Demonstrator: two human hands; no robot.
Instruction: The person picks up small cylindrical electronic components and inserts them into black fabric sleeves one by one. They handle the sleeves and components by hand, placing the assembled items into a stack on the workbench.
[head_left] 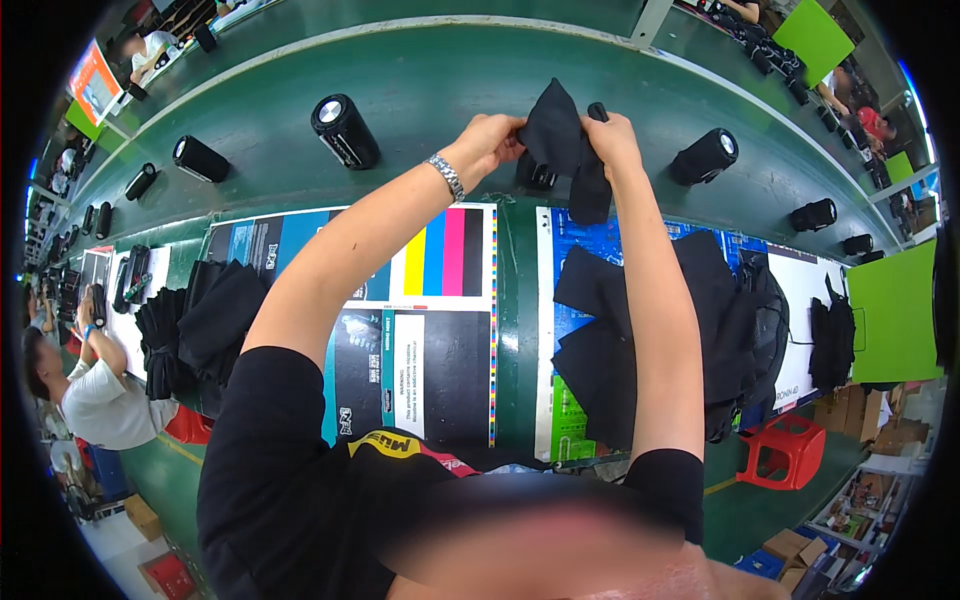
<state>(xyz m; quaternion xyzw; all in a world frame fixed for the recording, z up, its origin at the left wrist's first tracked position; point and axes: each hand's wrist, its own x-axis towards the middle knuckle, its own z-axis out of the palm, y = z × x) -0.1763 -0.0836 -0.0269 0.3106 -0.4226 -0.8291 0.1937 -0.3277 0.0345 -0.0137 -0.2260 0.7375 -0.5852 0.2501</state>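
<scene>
Out over the green belt I hold up a black cloth piece (555, 130), pouch-like and pointed at its upper end. The left edge of the cloth is pinched by my left hand (490, 142), which has a metal watch on its wrist. My right hand (612, 142) is closed at the right side, with black fabric hanging below it and a small dark rounded end sticking up by the fingers. Behind the cloth, a black cylindrical speaker (538, 177) is partly hidden. Another black cylindrical speaker (345, 132) lies left of my hands, and a third speaker (705, 156) to the right.
More cylinders line the green belt (440, 80). Black cloth pieces (640, 350) are heaped under my right forearm; another pile (200, 325) lies left. Printed sheets (440, 340) cover the near table. A co-worker (100, 390) sits at left, and a red stool (785, 452) stands at right.
</scene>
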